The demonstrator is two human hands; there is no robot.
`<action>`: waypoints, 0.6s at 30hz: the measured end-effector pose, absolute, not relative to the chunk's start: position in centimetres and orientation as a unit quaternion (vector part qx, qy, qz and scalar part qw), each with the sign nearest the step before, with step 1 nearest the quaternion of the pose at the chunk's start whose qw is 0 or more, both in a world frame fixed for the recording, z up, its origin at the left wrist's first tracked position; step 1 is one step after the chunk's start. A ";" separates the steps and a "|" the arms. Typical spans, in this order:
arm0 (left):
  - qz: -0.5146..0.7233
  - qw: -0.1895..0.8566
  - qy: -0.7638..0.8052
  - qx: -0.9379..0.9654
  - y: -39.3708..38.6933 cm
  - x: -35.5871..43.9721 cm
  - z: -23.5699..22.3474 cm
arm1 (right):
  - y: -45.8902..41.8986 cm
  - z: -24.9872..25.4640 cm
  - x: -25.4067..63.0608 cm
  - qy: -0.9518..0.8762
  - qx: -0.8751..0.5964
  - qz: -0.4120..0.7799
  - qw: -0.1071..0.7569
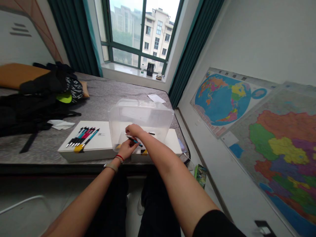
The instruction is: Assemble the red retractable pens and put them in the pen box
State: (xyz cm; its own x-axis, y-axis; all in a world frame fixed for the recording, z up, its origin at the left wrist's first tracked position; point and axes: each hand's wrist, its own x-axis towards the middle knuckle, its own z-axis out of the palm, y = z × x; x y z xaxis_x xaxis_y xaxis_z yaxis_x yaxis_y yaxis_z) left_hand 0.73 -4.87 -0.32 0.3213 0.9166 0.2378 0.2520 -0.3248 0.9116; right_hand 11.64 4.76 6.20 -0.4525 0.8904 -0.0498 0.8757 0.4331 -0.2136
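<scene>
My left hand (pixel 127 148) is closed in a pinch on a blue and black pen (pixel 135 141), held just in front of a clear plastic box (pixel 140 120). My right hand (pixel 133 130) hovers over the same pen, fingers curled down onto its upper end. Both hands are at the front edge of a white flat box (pixel 98 144) on which the clear box stands. Several pens (pixel 82 136) in blue, red and black lie side by side on the left part of the white box. Another dark pen (pixel 151 133) shows inside the clear box.
A grey bed surface (pixel 103 95) holds black clothing and bags (pixel 37 98) at left, an orange cushion (pixel 17 74) and scraps of white paper (pixel 60 124). A window (pixel 140 29) with teal curtains is ahead. Maps (pixel 259 125) cover the right wall.
</scene>
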 end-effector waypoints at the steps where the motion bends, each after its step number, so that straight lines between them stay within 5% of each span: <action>1: 0.409 0.403 0.415 0.705 -4.9 0.7 -0.3 | 5.1 5.9 11.4 -0.852 -0.517 0.087 0.010; 18: 0.386 0.462 0.421 0.679 -4.9 0.5 0.7 | 6.5 4.8 10.3 -0.894 -0.429 0.055 -0.116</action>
